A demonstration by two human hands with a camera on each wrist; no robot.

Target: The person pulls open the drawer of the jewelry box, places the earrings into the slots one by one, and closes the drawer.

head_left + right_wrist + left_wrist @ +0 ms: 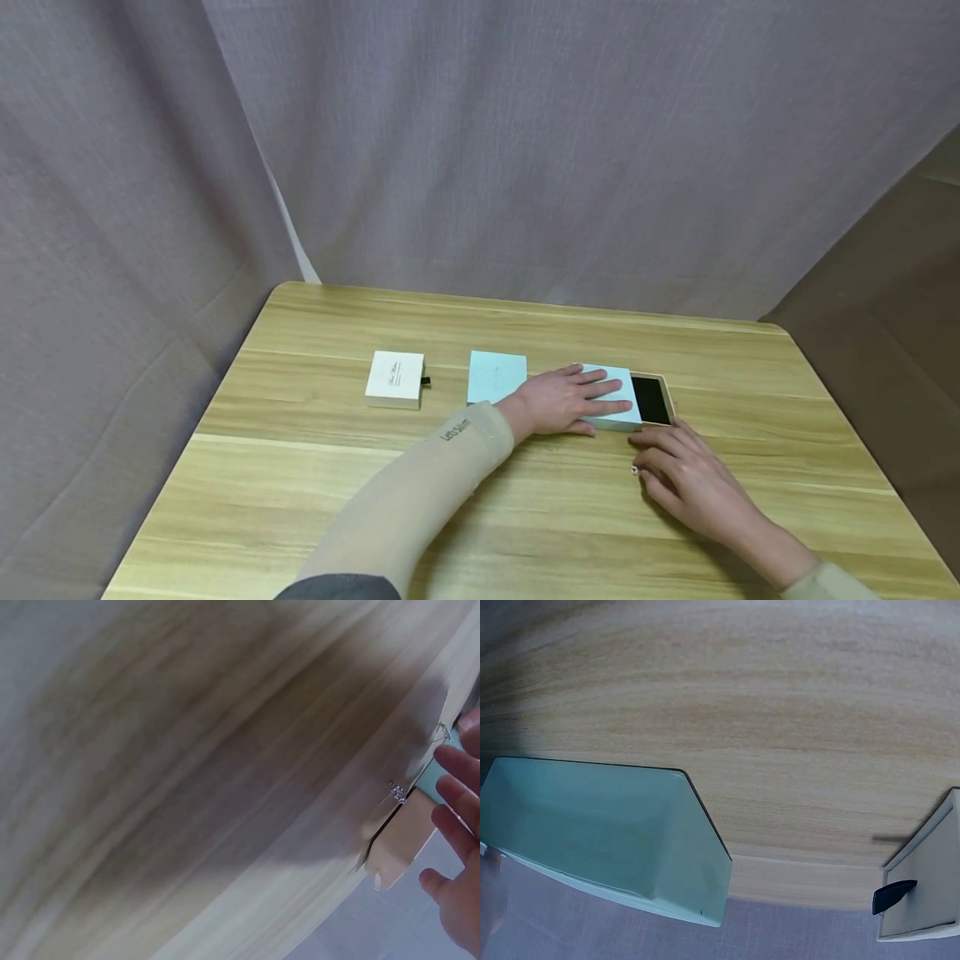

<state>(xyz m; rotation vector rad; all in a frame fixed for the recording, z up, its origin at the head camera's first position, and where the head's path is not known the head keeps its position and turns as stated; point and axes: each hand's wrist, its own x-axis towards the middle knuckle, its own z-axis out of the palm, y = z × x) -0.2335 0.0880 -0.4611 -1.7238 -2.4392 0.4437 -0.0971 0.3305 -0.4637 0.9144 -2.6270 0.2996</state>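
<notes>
My left hand [573, 402] lies flat with spread fingers on a light-blue box [617, 375] at the right of the row. Out of that box's right end slides a drawer [651, 400] with a pale rim and black inside. In front of it my right hand [693, 483] hovers low over the table with loosely bent fingers. A small sparkling earring-like piece [634, 470] is right by its index fingertip and thumb. Two such pieces show in the right wrist view, one [397, 792] near the drawer's side, the other [444, 731] by the fingertips.
A second light-blue box [497, 375] sits left of my left hand, its corner behind the wrist. Farther left is a white box [395, 379] with printed lettering and a black pull tab [426, 381]. Grey curtains [525, 167] surround the wooden table [300, 500].
</notes>
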